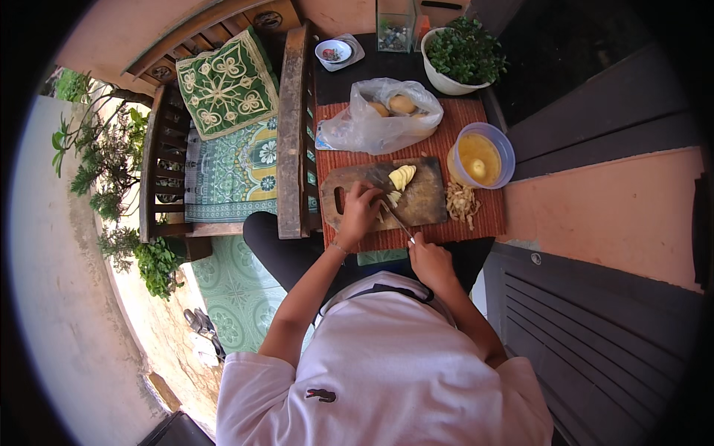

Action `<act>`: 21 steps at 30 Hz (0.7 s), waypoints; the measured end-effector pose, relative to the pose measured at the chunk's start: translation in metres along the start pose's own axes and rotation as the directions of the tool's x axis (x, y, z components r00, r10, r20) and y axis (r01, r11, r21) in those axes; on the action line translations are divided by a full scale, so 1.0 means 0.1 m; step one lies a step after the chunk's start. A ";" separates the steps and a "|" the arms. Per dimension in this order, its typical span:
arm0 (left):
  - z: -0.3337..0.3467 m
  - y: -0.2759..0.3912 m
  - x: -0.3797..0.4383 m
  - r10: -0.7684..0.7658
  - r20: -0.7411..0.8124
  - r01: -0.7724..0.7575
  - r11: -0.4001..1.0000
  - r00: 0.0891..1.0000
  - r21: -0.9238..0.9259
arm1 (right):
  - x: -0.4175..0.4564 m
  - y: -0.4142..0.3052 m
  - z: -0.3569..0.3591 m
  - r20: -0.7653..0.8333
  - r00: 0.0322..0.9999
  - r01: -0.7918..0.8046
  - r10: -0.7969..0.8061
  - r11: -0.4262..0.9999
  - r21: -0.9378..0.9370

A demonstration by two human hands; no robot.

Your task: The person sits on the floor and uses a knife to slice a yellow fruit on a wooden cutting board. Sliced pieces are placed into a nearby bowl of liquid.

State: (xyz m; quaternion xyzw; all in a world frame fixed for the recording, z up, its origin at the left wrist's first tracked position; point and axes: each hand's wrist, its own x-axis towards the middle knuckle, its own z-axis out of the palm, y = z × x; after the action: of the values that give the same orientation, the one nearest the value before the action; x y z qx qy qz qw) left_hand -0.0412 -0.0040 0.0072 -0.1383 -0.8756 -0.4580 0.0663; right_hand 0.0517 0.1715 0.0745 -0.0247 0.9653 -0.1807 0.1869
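My right hand (432, 261) grips the handle of a kitchen knife (400, 223), its blade angled across a worn wooden cutting board (424, 203). My left hand (360, 209) is on the board with curled fingertips near the blade, around a pale potato piece (381, 216) that they mostly hide. Thin cut potato strips (394, 198) lie just beyond the knife. Farther up the board, several peeled yellow potato slices (402, 177) rest fanned and overlapping.
Right of the board are a heap of peelings (462, 205) and a plastic tub (509, 159) holding cloudy liquid and a peeled potato. Behind it lies a plastic bag (368, 131) of unpeeled potatoes. A potted plant (466, 53), a small bowl (333, 51) and a glass tank (395, 33) stand farther back.
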 end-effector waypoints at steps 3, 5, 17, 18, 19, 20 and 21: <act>-0.05 0.07 -0.11 -0.044 0.037 0.035 0.974 0.998 0.223 | 0.01 0.00 0.02 -0.005 1.000 -0.016 0.016 1.000 0.004; -0.05 0.12 -0.19 -0.012 0.007 0.009 0.953 1.000 0.301 | 0.03 -0.01 0.02 -0.015 1.000 -0.023 0.023 1.000 0.012; 0.11 0.18 -0.34 0.064 -0.063 -0.031 0.905 0.996 0.425 | 0.14 -0.10 -0.05 0.057 0.998 -0.020 0.020 1.000 0.002; 0.12 0.17 -0.35 0.066 -0.066 -0.032 0.905 0.996 0.424 | 0.14 -0.10 -0.06 0.055 0.998 -0.020 0.020 1.000 0.003; 0.12 0.16 -0.35 0.062 -0.074 -0.025 0.908 0.995 0.418 | 0.14 -0.10 -0.06 0.053 0.998 -0.020 0.020 1.000 0.005; 0.13 0.16 -0.36 0.057 -0.082 -0.019 0.911 0.995 0.412 | 0.14 -0.11 -0.07 0.051 0.999 -0.016 0.016 1.000 0.002; 0.14 0.16 -0.36 0.054 -0.089 -0.014 0.914 0.995 0.405 | 0.14 -0.11 -0.07 0.047 0.999 -0.013 0.013 1.000 0.000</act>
State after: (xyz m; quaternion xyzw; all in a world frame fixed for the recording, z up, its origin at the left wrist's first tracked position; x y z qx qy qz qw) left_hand -0.0023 0.0094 0.0028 -0.1142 -0.9445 -0.2722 0.1443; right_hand 0.0355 0.1616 0.0798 -0.0225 0.9607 -0.1790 0.2109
